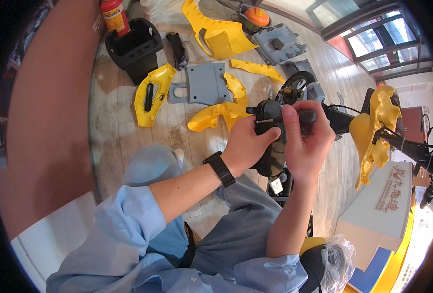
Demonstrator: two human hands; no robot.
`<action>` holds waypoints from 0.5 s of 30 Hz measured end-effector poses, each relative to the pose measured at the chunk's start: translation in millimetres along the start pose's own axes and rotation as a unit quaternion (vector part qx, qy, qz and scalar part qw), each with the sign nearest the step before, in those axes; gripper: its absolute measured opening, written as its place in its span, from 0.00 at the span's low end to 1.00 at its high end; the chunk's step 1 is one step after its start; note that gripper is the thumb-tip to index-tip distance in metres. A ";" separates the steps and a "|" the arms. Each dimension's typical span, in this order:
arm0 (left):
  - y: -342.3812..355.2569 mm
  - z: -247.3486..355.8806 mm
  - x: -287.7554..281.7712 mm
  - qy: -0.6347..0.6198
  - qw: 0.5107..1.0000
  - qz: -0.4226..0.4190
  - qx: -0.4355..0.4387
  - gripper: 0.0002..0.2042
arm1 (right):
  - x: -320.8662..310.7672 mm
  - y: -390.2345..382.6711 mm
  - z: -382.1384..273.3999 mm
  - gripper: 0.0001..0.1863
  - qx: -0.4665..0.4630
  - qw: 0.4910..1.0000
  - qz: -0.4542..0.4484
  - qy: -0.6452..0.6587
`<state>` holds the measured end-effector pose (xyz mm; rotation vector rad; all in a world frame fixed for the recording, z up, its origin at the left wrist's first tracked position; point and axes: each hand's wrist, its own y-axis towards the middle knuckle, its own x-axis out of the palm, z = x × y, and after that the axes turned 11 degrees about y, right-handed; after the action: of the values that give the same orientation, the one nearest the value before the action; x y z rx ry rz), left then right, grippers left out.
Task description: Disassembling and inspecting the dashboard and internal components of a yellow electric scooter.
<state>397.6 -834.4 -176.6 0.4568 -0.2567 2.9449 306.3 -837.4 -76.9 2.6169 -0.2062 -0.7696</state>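
My right hand [307, 139] is closed around the dark handle of a screwdriver [308, 116], whose thin shaft runs left over a black rounded part [271, 158]. My left hand [246, 146], with a black watch on its wrist, grips this part at its left side. The left thumb points toward the right hand, and the other left fingers are mostly hidden. Just below the black part hangs a white tag [275, 186]. Where the screwdriver's tip meets the part is too small to make out.
Yellow panels [154, 95], a grey panel [206, 84] and a black bin-like box [134, 49] lie on the wooden floor ahead. A fire extinguisher [114, 17] stands far left. At right are a stripped vehicle's wheel [297, 87] and yellow front cover [373, 132].
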 end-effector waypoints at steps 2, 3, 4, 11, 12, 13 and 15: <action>-0.5 0.7 -0.5 0.015 1.000 0.002 -0.003 0.12 | -1.8 -0.3 -1.9 0.10 0.007 1.000 -0.025 0.001; -0.4 0.8 -0.5 0.021 1.000 0.003 -0.002 0.12 | -2.2 -0.5 -1.0 0.10 0.007 1.000 -0.025 0.002; -0.3 1.0 -0.1 0.026 1.000 0.004 0.000 0.12 | -2.8 -0.7 0.5 0.10 -0.003 1.000 -0.026 0.010; -1.9 3.8 -0.8 0.051 0.998 0.022 -0.020 0.11 | -7.5 0.0 -3.3 0.13 -0.047 0.996 -0.073 -0.032; -2.7 4.9 -1.0 0.083 0.996 0.022 -0.014 0.12 | -8.0 -0.3 -3.8 0.13 -0.047 0.996 -0.073 -0.032; -3.0 6.4 -1.0 0.116 0.993 0.021 -0.007 0.12 | -8.4 -0.3 -4.8 0.13 -0.046 0.996 -0.073 -0.030; -0.9 0.6 -0.3 0.119 0.993 0.021 0.002 0.12 | -9.3 -0.5 -6.9 0.13 -0.045 0.996 -0.073 -0.028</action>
<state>398.2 -833.6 -176.0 0.0982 -0.2343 3.0026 302.3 -832.3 -67.3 2.5485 0.0051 -0.8820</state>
